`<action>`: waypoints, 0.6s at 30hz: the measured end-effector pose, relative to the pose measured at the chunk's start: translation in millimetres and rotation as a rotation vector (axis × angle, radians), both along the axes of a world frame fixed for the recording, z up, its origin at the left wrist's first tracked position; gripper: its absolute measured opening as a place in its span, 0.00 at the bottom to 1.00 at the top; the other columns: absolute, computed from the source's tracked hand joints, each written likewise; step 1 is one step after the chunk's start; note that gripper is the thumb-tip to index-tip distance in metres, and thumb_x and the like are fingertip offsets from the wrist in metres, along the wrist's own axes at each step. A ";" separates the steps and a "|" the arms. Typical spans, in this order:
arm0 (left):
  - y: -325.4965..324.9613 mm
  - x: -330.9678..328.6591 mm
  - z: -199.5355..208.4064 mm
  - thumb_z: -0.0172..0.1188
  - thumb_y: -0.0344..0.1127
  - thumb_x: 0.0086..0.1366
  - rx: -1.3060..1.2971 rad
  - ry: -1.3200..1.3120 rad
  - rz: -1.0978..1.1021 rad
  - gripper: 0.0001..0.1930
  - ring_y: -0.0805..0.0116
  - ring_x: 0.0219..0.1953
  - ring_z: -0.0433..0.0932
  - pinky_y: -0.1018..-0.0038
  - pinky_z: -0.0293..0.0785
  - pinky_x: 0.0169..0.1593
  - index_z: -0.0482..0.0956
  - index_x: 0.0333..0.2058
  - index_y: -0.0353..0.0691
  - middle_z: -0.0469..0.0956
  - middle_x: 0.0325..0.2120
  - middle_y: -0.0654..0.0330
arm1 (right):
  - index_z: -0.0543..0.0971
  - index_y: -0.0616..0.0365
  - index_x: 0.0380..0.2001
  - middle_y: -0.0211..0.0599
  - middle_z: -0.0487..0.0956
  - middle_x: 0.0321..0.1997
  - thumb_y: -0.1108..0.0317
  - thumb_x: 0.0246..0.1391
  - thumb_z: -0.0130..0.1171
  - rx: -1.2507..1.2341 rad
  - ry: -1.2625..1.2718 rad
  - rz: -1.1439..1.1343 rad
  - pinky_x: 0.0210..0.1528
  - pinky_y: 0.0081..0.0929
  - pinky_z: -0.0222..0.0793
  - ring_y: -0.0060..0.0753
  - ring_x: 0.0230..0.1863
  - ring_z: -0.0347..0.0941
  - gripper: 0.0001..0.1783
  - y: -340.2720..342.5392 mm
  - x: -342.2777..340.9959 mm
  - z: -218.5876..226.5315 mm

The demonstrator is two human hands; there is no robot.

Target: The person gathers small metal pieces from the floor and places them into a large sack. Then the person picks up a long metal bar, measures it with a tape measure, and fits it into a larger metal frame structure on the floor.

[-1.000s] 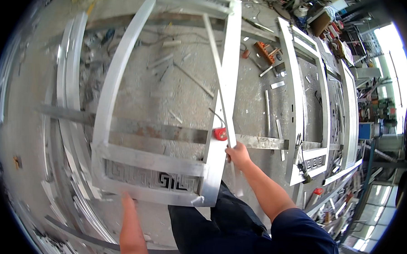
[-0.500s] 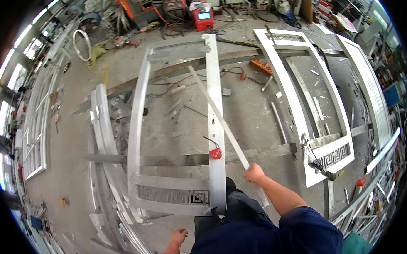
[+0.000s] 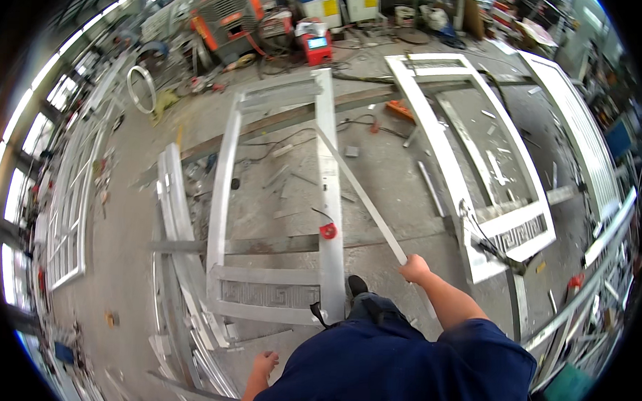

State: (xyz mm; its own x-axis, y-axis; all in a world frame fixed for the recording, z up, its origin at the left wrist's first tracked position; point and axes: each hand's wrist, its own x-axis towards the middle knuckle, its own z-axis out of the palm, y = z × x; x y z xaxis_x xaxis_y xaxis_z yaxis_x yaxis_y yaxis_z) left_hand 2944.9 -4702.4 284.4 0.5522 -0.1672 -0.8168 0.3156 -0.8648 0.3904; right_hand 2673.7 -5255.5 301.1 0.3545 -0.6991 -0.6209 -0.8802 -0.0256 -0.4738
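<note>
My right hand [image 3: 415, 269] is closed round a long, flat, light-grey metal strip [image 3: 369, 206]. The strip slants from beside my body to the right upright of a silver door frame [image 3: 331, 251]; whether its far end touches the frame I cannot tell. A small red round thing with a black strap [image 3: 327, 231], much like a tape measure, lies on that upright. My left hand [image 3: 266, 363] hangs low at my left side, fingers loosely bent, with nothing seen in it. Below the frame's near crossbar is a panel with a square key pattern [image 3: 268, 293].
Steel beams [image 3: 276, 246] run crosswise under the frames. To the right lie a white door frame [image 3: 444, 163] and a ribbed white panel [image 3: 571, 125]. Long metal profiles [image 3: 178, 201] are stacked at the left. Beyond stand a red machine [image 3: 317, 48] and cables; scraps litter the floor.
The strip has shifted right across the frame's upright, carried by my right hand. My view has turned a little, and my left hand sits slightly farther left.
</note>
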 end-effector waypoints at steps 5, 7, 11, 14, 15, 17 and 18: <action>-24.4 -41.3 46.2 0.57 0.41 0.63 0.030 -0.015 -0.210 0.21 0.59 0.37 0.81 0.65 0.75 0.37 0.75 0.49 0.30 0.81 0.38 0.51 | 0.81 0.69 0.22 0.53 0.80 0.23 0.60 0.39 0.60 -0.125 0.087 -0.043 0.37 0.37 0.76 0.49 0.28 0.80 0.18 39.7 -81.1 2.3; 3.1 -64.3 17.7 0.56 0.40 0.64 -0.022 0.025 -0.106 0.21 0.58 0.37 0.81 0.64 0.75 0.38 0.75 0.49 0.29 0.81 0.38 0.52 | 0.80 0.70 0.21 0.52 0.80 0.23 0.61 0.40 0.60 -0.006 0.129 -0.074 0.35 0.36 0.77 0.45 0.26 0.80 0.18 55.9 -111.4 6.0; 33.1 -110.1 -5.4 0.55 0.41 0.65 0.012 0.110 -0.013 0.20 0.57 0.37 0.81 0.62 0.75 0.41 0.76 0.47 0.29 0.81 0.37 0.52 | 0.78 0.72 0.21 0.45 0.79 0.19 0.69 0.42 0.59 0.160 0.195 -0.168 0.25 0.33 0.75 0.36 0.19 0.78 0.12 88.1 -173.6 11.9; 62.4 -135.4 -11.9 0.56 0.42 0.64 0.066 0.123 -0.206 0.21 0.58 0.36 0.81 0.63 0.75 0.39 0.76 0.47 0.29 0.81 0.36 0.51 | 0.78 0.72 0.20 0.44 0.79 0.19 0.71 0.44 0.59 0.239 0.162 -0.310 0.24 0.34 0.75 0.37 0.19 0.77 0.10 107.7 -198.7 16.9; 72.9 -143.5 -14.8 0.56 0.42 0.64 0.094 0.133 -0.250 0.21 0.58 0.36 0.81 0.63 0.75 0.39 0.76 0.46 0.29 0.81 0.36 0.51 | 0.78 0.73 0.23 0.47 0.79 0.22 0.72 0.45 0.61 0.261 0.159 -0.316 0.24 0.37 0.76 0.39 0.20 0.78 0.10 113.0 -201.7 22.1; 86.8 -155.2 -24.3 0.56 0.43 0.64 0.131 0.148 -0.309 0.21 0.58 0.36 0.81 0.63 0.75 0.38 0.76 0.46 0.29 0.81 0.36 0.51 | 0.78 0.73 0.25 0.48 0.79 0.23 0.72 0.47 0.62 0.413 0.130 -0.446 0.24 0.38 0.76 0.41 0.21 0.78 0.11 115.2 -214.7 17.7; 89.0 -157.2 -24.8 0.56 0.43 0.63 0.137 0.136 -0.317 0.21 0.59 0.35 0.81 0.64 0.75 0.37 0.76 0.46 0.29 0.81 0.35 0.51 | 0.78 0.74 0.26 0.48 0.79 0.24 0.72 0.47 0.63 0.487 0.101 -0.513 0.25 0.39 0.77 0.42 0.22 0.78 0.11 115.3 -220.4 14.7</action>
State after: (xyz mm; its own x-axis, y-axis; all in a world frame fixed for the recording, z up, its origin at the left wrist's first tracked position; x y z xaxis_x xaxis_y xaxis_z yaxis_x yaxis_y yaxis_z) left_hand 2787.7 -4613.4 259.6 0.3756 -0.1963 -0.9057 0.0648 -0.9694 0.2370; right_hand 2453.3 -5140.3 315.8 -0.0205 -0.3975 -0.9174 -0.7645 0.5976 -0.2419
